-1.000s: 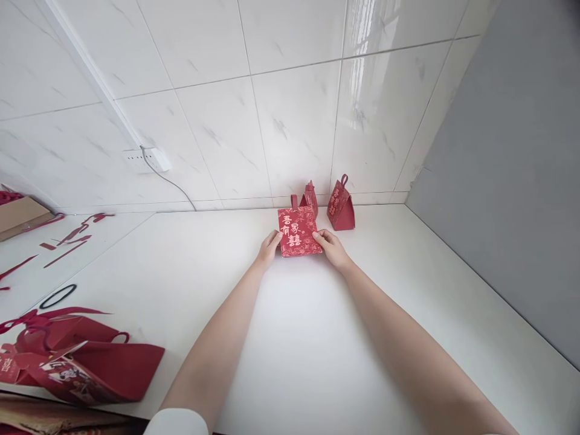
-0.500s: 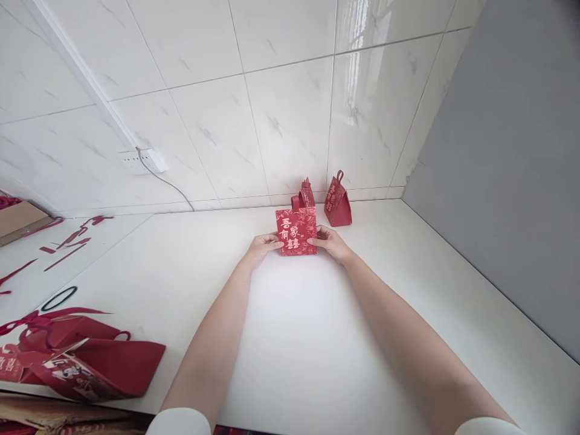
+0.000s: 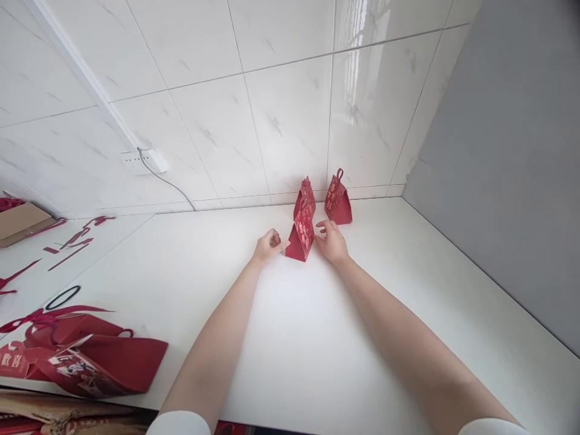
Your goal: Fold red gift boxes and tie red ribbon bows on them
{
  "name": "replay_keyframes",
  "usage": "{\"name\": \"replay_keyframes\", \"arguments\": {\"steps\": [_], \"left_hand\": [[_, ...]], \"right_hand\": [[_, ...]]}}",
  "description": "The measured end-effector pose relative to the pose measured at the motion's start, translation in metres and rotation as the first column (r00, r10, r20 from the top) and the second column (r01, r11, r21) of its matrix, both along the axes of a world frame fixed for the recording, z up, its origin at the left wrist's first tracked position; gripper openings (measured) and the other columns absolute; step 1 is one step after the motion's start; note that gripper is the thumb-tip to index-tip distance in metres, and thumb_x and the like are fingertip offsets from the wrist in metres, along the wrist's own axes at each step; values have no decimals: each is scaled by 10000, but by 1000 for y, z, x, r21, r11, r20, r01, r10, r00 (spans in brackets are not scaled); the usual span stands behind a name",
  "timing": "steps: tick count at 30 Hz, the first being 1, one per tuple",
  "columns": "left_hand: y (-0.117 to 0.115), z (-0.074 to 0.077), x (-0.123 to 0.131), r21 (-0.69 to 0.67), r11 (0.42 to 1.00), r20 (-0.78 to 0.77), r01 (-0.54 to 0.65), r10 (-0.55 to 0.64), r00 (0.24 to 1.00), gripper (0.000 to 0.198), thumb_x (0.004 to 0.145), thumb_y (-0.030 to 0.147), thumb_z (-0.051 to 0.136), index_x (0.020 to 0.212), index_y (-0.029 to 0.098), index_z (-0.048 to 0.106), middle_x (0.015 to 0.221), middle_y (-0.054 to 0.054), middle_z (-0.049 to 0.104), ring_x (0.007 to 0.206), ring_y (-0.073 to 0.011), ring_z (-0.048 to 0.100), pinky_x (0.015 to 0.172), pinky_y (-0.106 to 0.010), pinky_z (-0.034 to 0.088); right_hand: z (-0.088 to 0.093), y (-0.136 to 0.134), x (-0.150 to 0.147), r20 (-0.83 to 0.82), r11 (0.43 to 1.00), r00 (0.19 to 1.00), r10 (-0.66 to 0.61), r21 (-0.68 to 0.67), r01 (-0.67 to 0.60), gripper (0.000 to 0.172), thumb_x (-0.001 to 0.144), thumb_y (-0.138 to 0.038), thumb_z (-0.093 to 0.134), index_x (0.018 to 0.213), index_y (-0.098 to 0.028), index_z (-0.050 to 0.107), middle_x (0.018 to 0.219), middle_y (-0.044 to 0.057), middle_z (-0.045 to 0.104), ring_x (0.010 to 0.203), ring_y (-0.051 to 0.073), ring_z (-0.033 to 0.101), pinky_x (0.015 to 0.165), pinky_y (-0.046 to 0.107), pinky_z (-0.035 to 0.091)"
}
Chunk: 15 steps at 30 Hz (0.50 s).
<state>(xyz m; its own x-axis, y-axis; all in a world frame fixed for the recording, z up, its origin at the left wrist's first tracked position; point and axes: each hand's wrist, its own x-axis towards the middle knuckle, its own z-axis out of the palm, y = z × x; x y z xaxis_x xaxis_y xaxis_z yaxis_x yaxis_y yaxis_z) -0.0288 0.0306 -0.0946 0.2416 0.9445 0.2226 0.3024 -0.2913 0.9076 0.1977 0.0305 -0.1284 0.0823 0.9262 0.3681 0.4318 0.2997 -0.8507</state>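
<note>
Box: the red box [image 3: 299, 238] stands upright on the white worktop [image 3: 281, 338], a little out from the wall, between the two hands; its sides lean together towards the top, and pale gold writing shows on the face turned to the right.
Left hand: the left hand [image 3: 268, 248] is at the box's left side, fingers curled in, thumb stretched out to the box's edge; the grip is loose, with nothing between thumb and fingers (whether the thumb tip presses the card, I can't tell).
Right hand: the right hand [image 3: 333, 241] is at the printed side, fingers bent and spread apart, the grip partly open around nothing; a fingertip or thumb comes right up to the box (touching or just shy, I can't say).
Rear box: another red box, the rear box [image 3: 306, 198], stands directly behind, partly hidden by the front one.
Right box: the right box [image 3: 339, 205], with a loop on top, stands near the wall beyond the right hand.
Wall: marbled tiles [image 3: 290, 127], with a socket [image 3: 144, 162] and a grey cable [image 3: 170, 182] trailing down.
Far left: red ribbons [image 3: 75, 241], a black ring [image 3: 63, 298] and a carton [image 3: 25, 222].
Near left: red bags [image 3: 131, 362] under a bow [image 3: 31, 319].
Right side: a grey panel [image 3: 512, 151].
</note>
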Motion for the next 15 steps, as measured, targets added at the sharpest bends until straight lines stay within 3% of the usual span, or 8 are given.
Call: {"name": "replay_keyframes", "arguments": {"steps": [2, 5, 10, 15], "left_hand": [[-7, 2, 8, 139, 990, -258, -14, 49, 965, 320, 709, 468, 666, 704, 198, 494, 658, 22, 562, 608, -126, 491, 633, -266, 384], [-16, 5, 19, 315, 948, -573, 48, 149, 806, 278, 835, 464, 508, 728, 209, 537, 690, -9, 594, 614, -147, 514, 623, -278, 370], [-18, 4, 24, 340, 940, -643, 43, 199, 739, 271, 842, 438, 496, 729, 214, 598, 691, -40, 636, 631, -186, 560, 619, -305, 345], [-13, 1, 20, 327, 945, -701, 21, 228, 676, 297, 848, 428, 477, 721, 212, 635, 659, -63, 642, 610, -225, 583, 607, -323, 333]], "right_hand": [[4, -6, -3, 121, 1000, 993, -3, 22, 0, 193, 836, -298, 502, 999, -225, 572, 1102, 88, 610, 882, 224, 601, 759, 362, 439], [13, -15, -7, 268, 999, 963, 23, 31, -33, 215, 913, -337, 396, 938, -240, 586, 928, 56, 661, 760, 207, 598, 684, 321, 403], [24, -25, -14, 407, 998, 913, -34, 67, 7, 407, 963, -454, 261, 900, -220, 587, 835, 74, 669, 728, 218, 599, 631, 300, 342], [24, -28, -20, 650, 998, 758, -54, 59, 21, 435, 959, -494, 280, 909, -206, 603, 900, 108, 700, 755, 228, 637, 611, 300, 329]]}}
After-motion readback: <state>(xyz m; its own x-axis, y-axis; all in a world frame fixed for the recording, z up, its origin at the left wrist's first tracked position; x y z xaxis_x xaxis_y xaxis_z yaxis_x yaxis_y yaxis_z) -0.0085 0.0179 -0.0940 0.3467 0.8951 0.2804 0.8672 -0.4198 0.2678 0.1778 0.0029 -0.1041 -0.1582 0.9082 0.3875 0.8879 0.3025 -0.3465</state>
